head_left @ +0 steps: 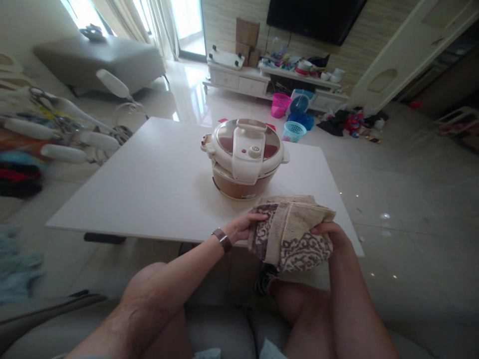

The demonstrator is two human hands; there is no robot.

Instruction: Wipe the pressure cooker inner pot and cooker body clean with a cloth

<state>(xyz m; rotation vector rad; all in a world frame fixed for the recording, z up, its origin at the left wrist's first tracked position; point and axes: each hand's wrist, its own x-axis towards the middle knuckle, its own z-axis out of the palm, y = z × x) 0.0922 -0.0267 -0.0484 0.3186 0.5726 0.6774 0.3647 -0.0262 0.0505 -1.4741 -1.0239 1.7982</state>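
A folded beige towel [299, 229] with a dark purple-grey pattern hangs between my two hands at the table's front edge. My left hand [245, 224] grips its left side, thumb on top. On the right side, my right hand [331, 233] pinches it with the thumb above, the other fingers mostly hidden beneath. Just behind the towel stands a white and brown electric cooker [245, 162]. Its lid is on, with a handle on top and a knob and red button on the front strip.
The cooker stands on a white table [149, 184]. Across the floor are a pink basket [280, 104], a light-blue basket [294, 130] and a cluttered TV cabinet [258, 86]. White lamp-like arms [112, 84] stick out at the left. A grey sofa [217, 324] is beneath me.
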